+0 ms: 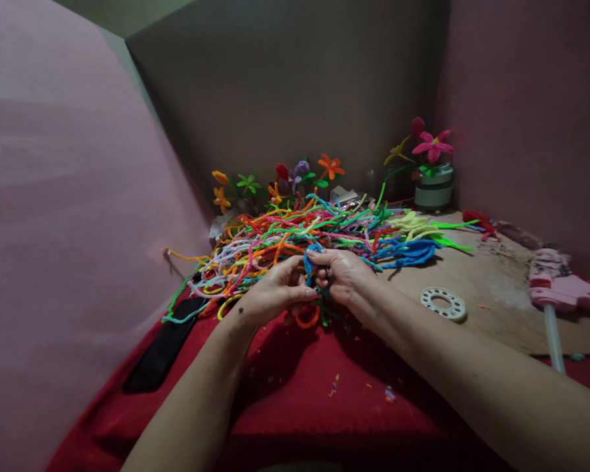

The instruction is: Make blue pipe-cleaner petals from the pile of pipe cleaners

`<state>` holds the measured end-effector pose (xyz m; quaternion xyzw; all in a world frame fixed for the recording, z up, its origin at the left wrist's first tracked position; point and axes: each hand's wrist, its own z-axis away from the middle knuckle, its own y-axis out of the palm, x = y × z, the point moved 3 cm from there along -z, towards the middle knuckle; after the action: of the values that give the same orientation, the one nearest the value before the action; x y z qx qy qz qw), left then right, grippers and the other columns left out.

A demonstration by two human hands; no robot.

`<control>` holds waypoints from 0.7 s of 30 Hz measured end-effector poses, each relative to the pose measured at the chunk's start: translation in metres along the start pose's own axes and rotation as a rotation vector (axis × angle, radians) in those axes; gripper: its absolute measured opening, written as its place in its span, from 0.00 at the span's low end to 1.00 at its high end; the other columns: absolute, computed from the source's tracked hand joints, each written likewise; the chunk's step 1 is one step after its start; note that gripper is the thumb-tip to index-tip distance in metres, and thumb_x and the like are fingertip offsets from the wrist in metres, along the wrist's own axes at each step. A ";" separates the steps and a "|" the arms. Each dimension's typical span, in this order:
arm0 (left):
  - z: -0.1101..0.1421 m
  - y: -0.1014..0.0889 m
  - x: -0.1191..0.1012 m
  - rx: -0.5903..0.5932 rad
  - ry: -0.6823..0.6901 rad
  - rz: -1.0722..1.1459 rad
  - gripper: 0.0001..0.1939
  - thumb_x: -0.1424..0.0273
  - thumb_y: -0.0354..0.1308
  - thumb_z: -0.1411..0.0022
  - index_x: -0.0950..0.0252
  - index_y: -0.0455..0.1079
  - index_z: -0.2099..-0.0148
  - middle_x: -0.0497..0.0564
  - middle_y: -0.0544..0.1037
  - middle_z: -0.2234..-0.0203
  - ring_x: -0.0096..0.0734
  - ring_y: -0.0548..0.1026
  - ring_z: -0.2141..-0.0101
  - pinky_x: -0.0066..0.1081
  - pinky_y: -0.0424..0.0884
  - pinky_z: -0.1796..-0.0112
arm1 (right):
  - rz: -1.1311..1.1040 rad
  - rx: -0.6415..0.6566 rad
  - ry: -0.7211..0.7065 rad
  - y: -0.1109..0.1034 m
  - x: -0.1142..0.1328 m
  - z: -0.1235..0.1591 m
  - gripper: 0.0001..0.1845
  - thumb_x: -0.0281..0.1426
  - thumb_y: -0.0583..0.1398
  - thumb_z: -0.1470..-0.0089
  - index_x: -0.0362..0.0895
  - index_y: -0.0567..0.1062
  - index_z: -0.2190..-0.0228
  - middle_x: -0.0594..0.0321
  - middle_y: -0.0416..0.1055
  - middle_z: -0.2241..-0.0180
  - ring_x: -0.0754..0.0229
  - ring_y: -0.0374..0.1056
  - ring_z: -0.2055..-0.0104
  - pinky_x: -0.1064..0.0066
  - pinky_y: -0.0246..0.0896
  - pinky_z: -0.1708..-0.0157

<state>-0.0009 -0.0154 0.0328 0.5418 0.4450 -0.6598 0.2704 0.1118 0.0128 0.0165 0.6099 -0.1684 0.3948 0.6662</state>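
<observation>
Red cloth (295, 406); two hands (281, 288) (347, 274) pinch one blue stem (308, 267)

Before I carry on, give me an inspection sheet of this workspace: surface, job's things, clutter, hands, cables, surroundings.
Surface: red cloth in front, brown board at right.
Job's things: blue fuzzy stem between the hands; heaped multicoloured stems behind them.
Clutter: small scraps on the cloth; holed ring and pink glue gun at right; flat black object at left.
Hands: right hand pinches the blue stem; left hand is close against it, grip unclear.
Cables: nothing seen.
Surroundings: fuzzy flowers behind the heap, pink wall at left.
</observation>
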 end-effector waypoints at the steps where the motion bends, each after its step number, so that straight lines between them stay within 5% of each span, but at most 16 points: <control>1: 0.000 0.001 0.001 0.022 -0.012 0.006 0.25 0.70 0.61 0.51 0.63 0.61 0.49 0.42 0.65 0.80 0.18 0.62 0.84 0.21 0.60 0.84 | -0.007 -0.003 0.005 0.000 0.000 0.000 0.11 0.20 0.58 0.54 0.40 0.64 0.82 0.72 0.55 0.89 0.74 0.47 0.88 0.81 0.40 0.90; 7: 0.000 0.001 0.001 0.006 -0.009 -0.018 0.27 0.71 0.60 0.50 0.61 0.59 0.47 0.41 0.65 0.80 0.19 0.63 0.85 0.22 0.60 0.84 | 0.000 -0.007 -0.010 -0.002 0.002 -0.002 0.11 0.20 0.59 0.56 0.40 0.63 0.83 0.72 0.56 0.89 0.74 0.48 0.88 0.81 0.41 0.90; 12: 0.000 -0.004 -0.003 -0.045 -0.048 -0.019 0.21 0.73 0.63 0.55 0.66 0.65 0.57 0.46 0.71 0.73 0.17 0.66 0.81 0.19 0.60 0.83 | 0.035 0.024 -0.066 0.000 0.002 -0.001 0.09 0.21 0.60 0.58 0.40 0.65 0.83 0.71 0.58 0.89 0.73 0.50 0.88 0.81 0.42 0.91; 17: 0.000 -0.004 -0.004 -0.206 -0.045 0.236 0.15 0.67 0.62 0.51 0.67 0.64 0.62 0.45 0.70 0.76 0.18 0.67 0.83 0.18 0.60 0.87 | 0.027 0.069 -0.109 0.003 -0.001 0.001 0.07 0.22 0.61 0.59 0.39 0.67 0.82 0.71 0.59 0.89 0.73 0.51 0.89 0.81 0.43 0.91; 21: -0.004 0.001 0.001 -0.190 -0.053 0.452 0.14 0.67 0.63 0.51 0.68 0.64 0.66 0.45 0.69 0.79 0.21 0.69 0.83 0.19 0.64 0.88 | 0.016 0.072 -0.100 0.003 -0.005 0.001 0.09 0.23 0.64 0.63 0.39 0.67 0.84 0.71 0.59 0.89 0.73 0.52 0.88 0.80 0.45 0.90</control>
<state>0.0015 -0.0123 0.0310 0.5824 0.3652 -0.5515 0.4725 0.1070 0.0098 0.0156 0.6509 -0.1922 0.3749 0.6316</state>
